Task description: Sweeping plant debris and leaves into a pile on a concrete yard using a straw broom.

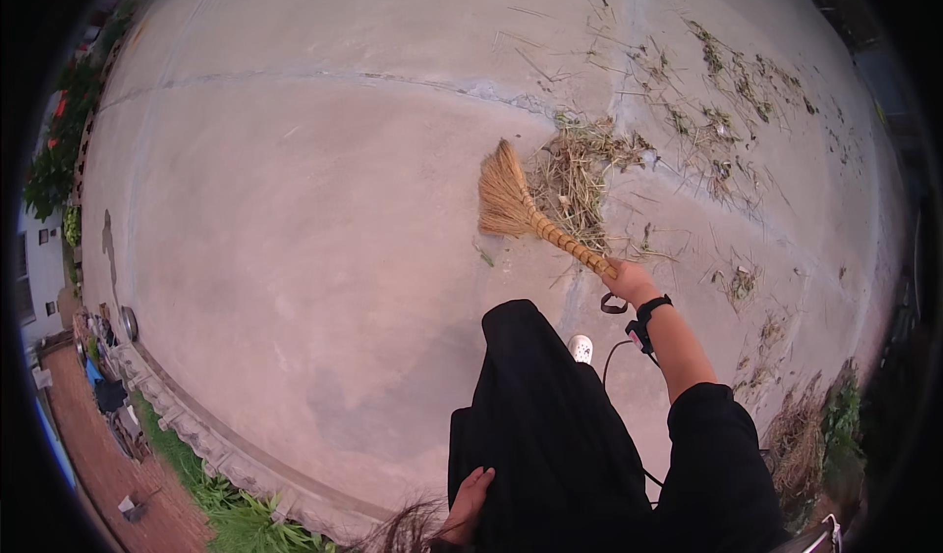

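Note:
A short straw hand broom (506, 199) is gripped by its bound handle in my right hand (629, 281), the fingers wrapped round it. Its bristles fan out to the left over the concrete. Just right of the broom lies a heap of dry grass and stalks (575, 180); the handle passes along the heap's near side. Against my black-clothed leg, at the lower middle, rests my left hand (471, 497), its visible fingers loosely extended and holding nothing that shows. Part of that hand is hidden by the leg. A black band with a small device circles my right wrist.
Loose stalks and leaves (722, 140) are scattered over the concrete floor (295, 229) to the right. Joint lines cross the slab. One white shoe (581, 348) shows below the broom. A low curb with green plants (255, 524) borders the left; dried plants (796, 440) stand lower right.

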Available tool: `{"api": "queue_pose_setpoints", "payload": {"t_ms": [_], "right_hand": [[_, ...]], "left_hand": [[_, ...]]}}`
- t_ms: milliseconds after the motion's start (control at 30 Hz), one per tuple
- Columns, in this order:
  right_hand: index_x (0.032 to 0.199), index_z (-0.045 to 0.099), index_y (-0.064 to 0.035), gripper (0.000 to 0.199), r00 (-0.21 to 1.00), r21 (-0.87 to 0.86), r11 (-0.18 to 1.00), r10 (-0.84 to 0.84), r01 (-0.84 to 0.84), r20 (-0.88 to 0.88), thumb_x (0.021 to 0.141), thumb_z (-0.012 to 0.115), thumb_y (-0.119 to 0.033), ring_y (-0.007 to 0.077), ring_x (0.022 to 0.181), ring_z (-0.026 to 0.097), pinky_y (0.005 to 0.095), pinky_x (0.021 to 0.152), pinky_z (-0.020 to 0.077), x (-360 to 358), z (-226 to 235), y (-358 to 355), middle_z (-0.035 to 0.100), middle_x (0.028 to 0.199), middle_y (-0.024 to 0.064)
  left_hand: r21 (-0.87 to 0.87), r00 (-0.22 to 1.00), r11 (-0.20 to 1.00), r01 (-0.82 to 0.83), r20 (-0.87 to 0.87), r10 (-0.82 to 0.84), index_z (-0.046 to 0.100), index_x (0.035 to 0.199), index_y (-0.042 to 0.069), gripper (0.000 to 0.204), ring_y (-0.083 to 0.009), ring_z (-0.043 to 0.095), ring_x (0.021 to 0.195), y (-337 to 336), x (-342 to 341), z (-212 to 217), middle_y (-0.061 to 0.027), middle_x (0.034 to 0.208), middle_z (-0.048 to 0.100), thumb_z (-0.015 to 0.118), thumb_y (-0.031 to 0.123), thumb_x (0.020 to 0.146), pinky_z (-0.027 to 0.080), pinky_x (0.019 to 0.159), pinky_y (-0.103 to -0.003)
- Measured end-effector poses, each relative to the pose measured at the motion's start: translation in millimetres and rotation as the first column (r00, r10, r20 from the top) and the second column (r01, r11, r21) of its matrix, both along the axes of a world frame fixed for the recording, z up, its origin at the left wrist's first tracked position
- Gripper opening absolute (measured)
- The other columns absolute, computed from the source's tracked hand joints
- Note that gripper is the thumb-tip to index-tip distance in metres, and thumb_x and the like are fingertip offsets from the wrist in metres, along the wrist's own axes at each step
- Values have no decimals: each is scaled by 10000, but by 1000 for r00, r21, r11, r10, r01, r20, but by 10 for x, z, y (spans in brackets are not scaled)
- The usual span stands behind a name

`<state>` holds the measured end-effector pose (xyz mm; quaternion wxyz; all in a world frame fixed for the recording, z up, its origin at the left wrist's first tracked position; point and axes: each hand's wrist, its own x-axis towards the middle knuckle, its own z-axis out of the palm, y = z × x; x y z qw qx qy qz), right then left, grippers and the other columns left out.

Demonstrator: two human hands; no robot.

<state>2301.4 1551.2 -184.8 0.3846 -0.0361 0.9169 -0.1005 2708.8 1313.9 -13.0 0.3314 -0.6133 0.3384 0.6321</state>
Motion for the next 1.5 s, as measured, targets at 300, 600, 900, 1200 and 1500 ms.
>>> {"api": "queue_pose_setpoints", "payload": {"t_ms": [300, 600, 900, 1200, 1500], "right_hand": [[1110, 580, -138, 409, 935, 341, 876, -355, 341, -25, 765, 524, -351, 323, 877, 605, 406, 779, 482, 1016, 675, 3154, 641, 913, 152], [859, 634, 15, 328, 753, 543, 567, -625, 620, -206, 784, 518, -283, 325, 798, 637, 411, 699, 497, 1802, 1399, 4377, 637, 794, 219], [1169, 534, -83, 535, 947, 148, 938, -320, 315, 14, 725, 661, -353, 313, 692, 636, 394, 653, 505, 2532, 1996, 3270, 636, 717, 170], [1212, 491, -168, 470, 995, -266, 959, 98, -94, 2, 801, 552, -389, 327, 740, 619, 415, 695, 492, 1940, 320, 339, 624, 755, 178], [1167, 515, -170, 429, 997, -123, 991, 57, -49, 60, 798, 532, -388, 328, 807, 612, 429, 711, 487, 1755, 34, 482, 642, 845, 148]], "left_hand": [[-10, 978, 981, 194, -77, -194, 554, 1021, -28, 308, -83, 540, 836, 698, -365, 178, -11, 915, 601, 543, 247, 883, 423, 758, -207], [31, 945, 951, 309, -128, -302, 572, 958, 13, 220, -68, 533, 785, 1103, -549, 400, 12, 852, 592, 497, 214, 907, 426, 710, -206], [-62, 892, 902, 426, -139, -431, 545, 1070, -25, 301, -111, 540, 908, 1097, -664, 409, -39, 983, 597, 500, 225, 908, 418, 801, -236], [-9, 968, 971, 239, -72, -239, 567, 1043, 14, 252, -84, 548, 865, 812, -644, 654, -17, 941, 604, 479, 214, 917, 425, 780, -218], [-83, 979, 977, 196, -47, -200, 479, 1179, -39, 416, -140, 519, 1012, 740, -145, 464, -75, 1091, 568, 506, 270, 900, 391, 879, -248]]}}
